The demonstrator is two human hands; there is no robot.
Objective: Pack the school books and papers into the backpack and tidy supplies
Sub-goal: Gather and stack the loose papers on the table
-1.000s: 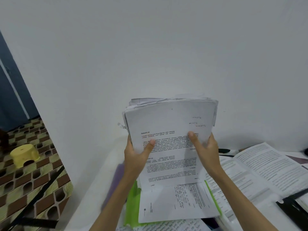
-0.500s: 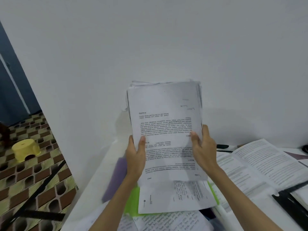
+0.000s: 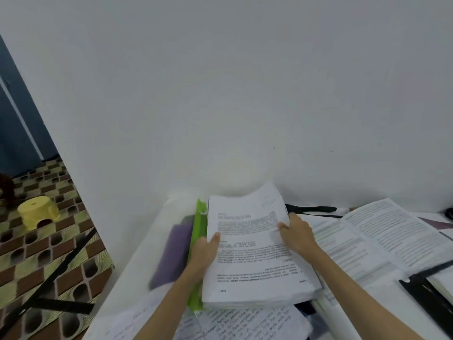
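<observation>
A thick stack of white printed paper sheets [image 3: 255, 251] lies flat on the white table [image 3: 137, 271], resting partly on a bright green plastic folder [image 3: 199, 224]. The left hand [image 3: 204, 251] grips the stack's left edge, thumb on top of the page; the right hand [image 3: 297, 235] clasps its right edge, fingers spread over the print. Just left of the folder lies a purple flat folder [image 3: 171, 256]. An open printed book [image 3: 382, 239] sits to the right, and handwritten sheets [image 3: 245, 322] lie nearer the camera.
</observation>
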